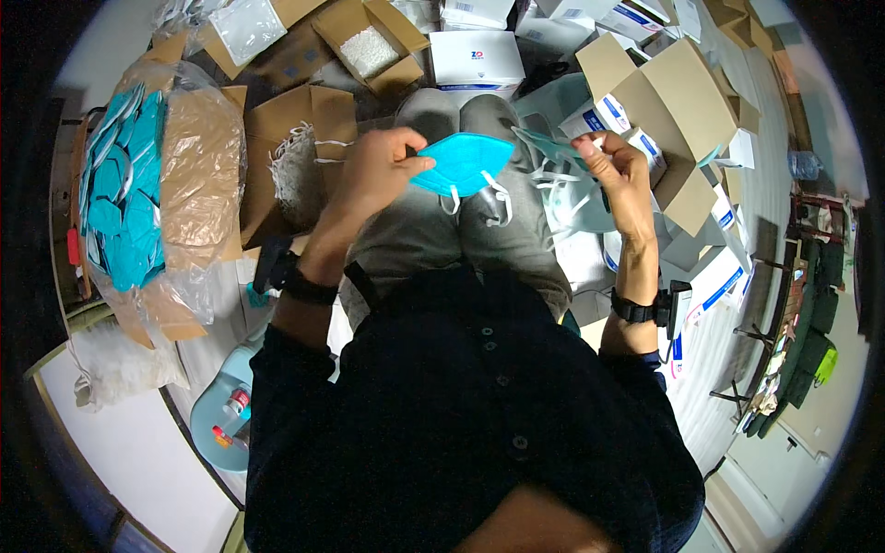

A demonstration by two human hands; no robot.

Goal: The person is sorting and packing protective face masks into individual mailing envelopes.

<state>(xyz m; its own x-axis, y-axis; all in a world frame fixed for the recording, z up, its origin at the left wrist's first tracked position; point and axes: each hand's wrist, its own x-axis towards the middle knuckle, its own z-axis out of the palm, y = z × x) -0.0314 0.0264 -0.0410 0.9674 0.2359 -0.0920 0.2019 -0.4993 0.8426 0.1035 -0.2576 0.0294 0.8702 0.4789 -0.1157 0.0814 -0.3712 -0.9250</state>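
Observation:
My left hand point(376, 173) pinches a teal folded face mask point(466, 161) by its left end, thumb against the fingertips. White ear straps hang from the mask above my lap. On the other side, my right hand point(627, 189) is closed, thumb and fingers together, on a pale grey-green, thin piece point(553, 146) with white straps near it. It looks like another mask, but its kind is hard to make out. Below that hand are pale, see-through shapes, partly hidden.
At left, a plastic-lined carton point(205, 175) holds many teal masks point(124, 198). An open brown box point(346, 120) contains white straps point(297, 170); another holds white pieces point(369, 51). White boxes point(475, 60) and an open carton point(678, 101) stand ahead and right. A light-blue stool point(214, 419) is at lower left.

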